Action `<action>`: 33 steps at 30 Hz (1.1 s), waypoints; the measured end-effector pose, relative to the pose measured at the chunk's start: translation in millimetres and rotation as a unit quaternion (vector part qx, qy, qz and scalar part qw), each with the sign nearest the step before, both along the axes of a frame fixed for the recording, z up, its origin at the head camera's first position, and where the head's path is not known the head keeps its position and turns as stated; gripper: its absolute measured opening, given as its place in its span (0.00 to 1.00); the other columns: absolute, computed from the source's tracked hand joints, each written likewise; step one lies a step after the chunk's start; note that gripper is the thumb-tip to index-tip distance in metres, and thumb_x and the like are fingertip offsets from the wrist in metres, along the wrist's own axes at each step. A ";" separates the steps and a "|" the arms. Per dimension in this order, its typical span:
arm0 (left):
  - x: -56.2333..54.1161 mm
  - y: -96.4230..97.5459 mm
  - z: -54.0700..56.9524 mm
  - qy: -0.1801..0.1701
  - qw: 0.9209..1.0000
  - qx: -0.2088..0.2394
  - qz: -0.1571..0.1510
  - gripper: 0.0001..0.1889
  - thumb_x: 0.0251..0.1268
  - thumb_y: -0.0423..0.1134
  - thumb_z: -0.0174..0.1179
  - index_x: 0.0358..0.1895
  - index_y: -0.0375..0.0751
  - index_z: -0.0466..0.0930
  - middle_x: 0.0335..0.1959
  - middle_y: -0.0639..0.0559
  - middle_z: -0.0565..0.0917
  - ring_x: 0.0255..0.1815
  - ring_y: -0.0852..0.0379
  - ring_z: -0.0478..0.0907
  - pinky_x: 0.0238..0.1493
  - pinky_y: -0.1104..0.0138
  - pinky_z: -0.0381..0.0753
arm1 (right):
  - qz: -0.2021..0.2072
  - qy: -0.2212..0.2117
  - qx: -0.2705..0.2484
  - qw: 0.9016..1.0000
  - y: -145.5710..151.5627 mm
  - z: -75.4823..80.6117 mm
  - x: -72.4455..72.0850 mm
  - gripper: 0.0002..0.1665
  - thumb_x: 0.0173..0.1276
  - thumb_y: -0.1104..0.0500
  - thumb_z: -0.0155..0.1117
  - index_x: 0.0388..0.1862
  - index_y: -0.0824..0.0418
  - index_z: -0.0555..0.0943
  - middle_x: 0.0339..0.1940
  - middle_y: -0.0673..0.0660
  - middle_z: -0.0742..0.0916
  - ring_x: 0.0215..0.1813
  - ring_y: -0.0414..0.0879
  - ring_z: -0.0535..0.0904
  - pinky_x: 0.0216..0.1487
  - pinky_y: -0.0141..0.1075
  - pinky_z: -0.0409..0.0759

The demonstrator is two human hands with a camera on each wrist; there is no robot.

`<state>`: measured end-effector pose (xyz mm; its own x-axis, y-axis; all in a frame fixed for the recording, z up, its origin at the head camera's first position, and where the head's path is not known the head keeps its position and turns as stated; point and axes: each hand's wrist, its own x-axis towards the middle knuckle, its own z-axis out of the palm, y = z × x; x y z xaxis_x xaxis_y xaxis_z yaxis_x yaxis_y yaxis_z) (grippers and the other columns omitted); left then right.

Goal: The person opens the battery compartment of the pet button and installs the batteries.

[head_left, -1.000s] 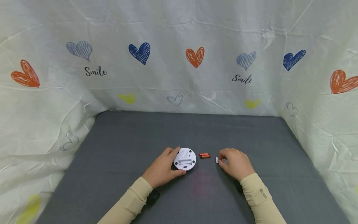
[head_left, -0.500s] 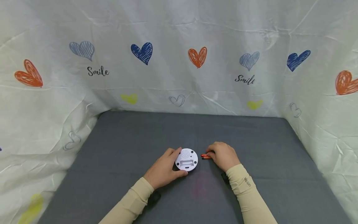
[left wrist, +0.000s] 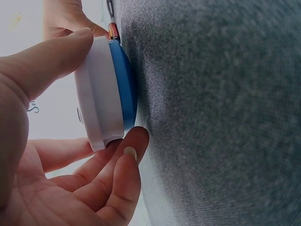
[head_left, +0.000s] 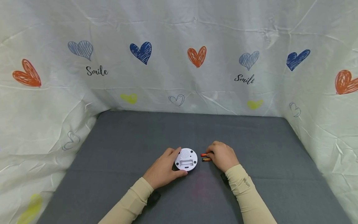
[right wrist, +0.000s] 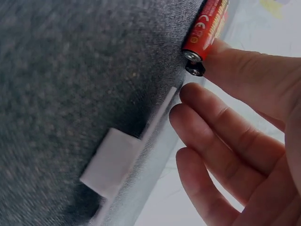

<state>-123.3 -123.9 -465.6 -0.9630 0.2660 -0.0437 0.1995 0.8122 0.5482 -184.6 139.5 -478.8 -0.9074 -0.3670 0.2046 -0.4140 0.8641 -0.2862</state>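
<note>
In the head view, my left hand (head_left: pixel 163 169) grips a round white battery device (head_left: pixel 185 153) by its left edge. Its underside faces up, showing small holes, dark feet and an uncovered battery compartment. The left wrist view shows its blue lower part (left wrist: pixel 123 84) toward the cloth, thumb and fingertips on opposite edges. Just right of the device, my right hand (head_left: pixel 222 156) pinches a red battery (head_left: pixel 203 155); the thumb shows against it in the right wrist view, the index finger is hidden. A second battery (head_left: pixel 206 160) with a dark end lies beside it, slightly apart.
Near my right fingers lies a small white plastic piece (right wrist: pixel 114 162), thin with a block on it, seen in the right wrist view. Dark grey cloth (head_left: pixel 145 133) covers the table. A white curtain (head_left: pixel 167 74) with printed hearts hangs behind and at the sides.
My right hand has moved left from the white plastic piece to the batteries. The two batteries, side by side before, now lie slightly apart. My left hand keeps its hold on the device.
</note>
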 end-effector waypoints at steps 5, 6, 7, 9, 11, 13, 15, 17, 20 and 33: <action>-0.5 0.3 -0.1 0.003 1.000 -0.002 -0.002 0.51 0.62 0.57 0.79 0.84 0.42 0.66 0.70 0.44 0.78 0.65 0.51 0.81 0.67 0.52 0.82 | 0.002 0.016 -0.009 1.000 -0.5 4.9 2.4 0.03 0.67 0.57 0.82 0.36 0.49 0.92 0.35 0.47 0.88 0.37 0.45 0.85 0.40 0.44 0.85; -0.6 0.6 -0.2 0.003 1.000 -0.002 -0.002 0.51 0.62 0.57 0.80 0.84 0.42 0.66 0.70 0.44 0.78 0.65 0.51 0.81 0.66 0.52 0.82 | 0.005 0.020 -0.014 1.000 -0.7 7.1 3.7 0.04 0.67 0.57 0.82 0.36 0.49 0.92 0.34 0.46 0.88 0.36 0.44 0.84 0.39 0.43 0.84; -0.6 0.8 0.0 0.003 1.000 -0.003 -0.003 0.51 0.62 0.58 0.79 0.84 0.42 0.66 0.70 0.44 0.78 0.65 0.51 0.81 0.67 0.52 0.82 | 0.008 0.026 -0.020 0.999 -1.0 9.5 5.4 0.04 0.67 0.57 0.82 0.36 0.49 0.92 0.33 0.46 0.88 0.35 0.43 0.83 0.38 0.42 0.83; -0.4 0.9 0.1 0.002 1.000 -0.003 -0.004 0.51 0.62 0.57 0.80 0.84 0.42 0.66 0.70 0.43 0.78 0.65 0.51 0.81 0.67 0.52 0.82 | 0.018 0.040 -0.033 0.998 -2.4 15.4 9.4 0.05 0.67 0.58 0.82 0.37 0.49 0.92 0.33 0.45 0.88 0.34 0.41 0.81 0.37 0.40 0.82; -0.1 0.8 0.0 0.001 1.000 -0.003 -0.005 0.51 0.62 0.57 0.80 0.84 0.42 0.66 0.70 0.43 0.78 0.64 0.51 0.81 0.66 0.52 0.83 | 0.031 0.057 -0.046 0.997 -5.2 22.2 14.0 0.05 0.68 0.58 0.82 0.38 0.48 0.92 0.35 0.45 0.88 0.35 0.40 0.81 0.38 0.40 0.82; 0.2 0.3 0.1 0.002 1.000 -0.003 -0.007 0.51 0.63 0.57 0.79 0.84 0.41 0.66 0.70 0.43 0.78 0.64 0.51 0.82 0.66 0.51 0.83 | 0.047 0.074 -0.055 0.995 -9.3 28.1 18.2 0.06 0.67 0.59 0.82 0.38 0.49 0.92 0.35 0.45 0.89 0.35 0.41 0.82 0.38 0.40 0.82; 0.3 0.0 0.3 0.002 1.000 0.000 -0.008 0.51 0.63 0.56 0.79 0.84 0.41 0.65 0.70 0.42 0.78 0.64 0.50 0.82 0.66 0.51 0.83 | 0.066 0.088 -0.057 0.992 -14.3 32.4 21.9 0.06 0.67 0.59 0.82 0.39 0.49 0.91 0.36 0.45 0.90 0.36 0.41 0.82 0.40 0.40 0.83; 0.2 -0.4 0.2 0.005 1.000 0.002 -0.009 0.51 0.63 0.56 0.79 0.84 0.40 0.65 0.70 0.42 0.78 0.64 0.50 0.82 0.66 0.51 0.83 | 0.082 0.099 -0.051 0.990 -19.7 33.7 24.5 0.06 0.66 0.59 0.83 0.39 0.50 0.91 0.36 0.46 0.89 0.36 0.41 0.83 0.40 0.39 0.83; 0.1 -1.0 -0.1 0.007 1.000 0.004 -0.010 0.50 0.63 0.55 0.80 0.84 0.39 0.66 0.69 0.41 0.78 0.64 0.49 0.82 0.66 0.51 0.83 | 0.103 0.109 -0.042 0.988 -27.4 33.1 27.9 0.06 0.65 0.57 0.83 0.38 0.50 0.92 0.35 0.45 0.88 0.35 0.41 0.83 0.39 0.38 0.83; 0.9 -1.4 0.5 0.013 1.000 0.005 -0.017 0.50 0.63 0.55 0.80 0.84 0.38 0.66 0.69 0.41 0.78 0.62 0.50 0.82 0.63 0.52 0.84 | 0.125 0.112 -0.014 0.986 -46.1 25.8 37.8 0.09 0.61 0.58 0.86 0.36 0.50 0.91 0.35 0.46 0.88 0.37 0.43 0.84 0.41 0.40 0.84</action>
<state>-122.4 -125.3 -465.1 -0.9540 0.2995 -0.0160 0.2416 0.7990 0.5506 -146.8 93.4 -453.0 -0.7200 -0.5654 0.4024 -0.6691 0.7194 -0.1864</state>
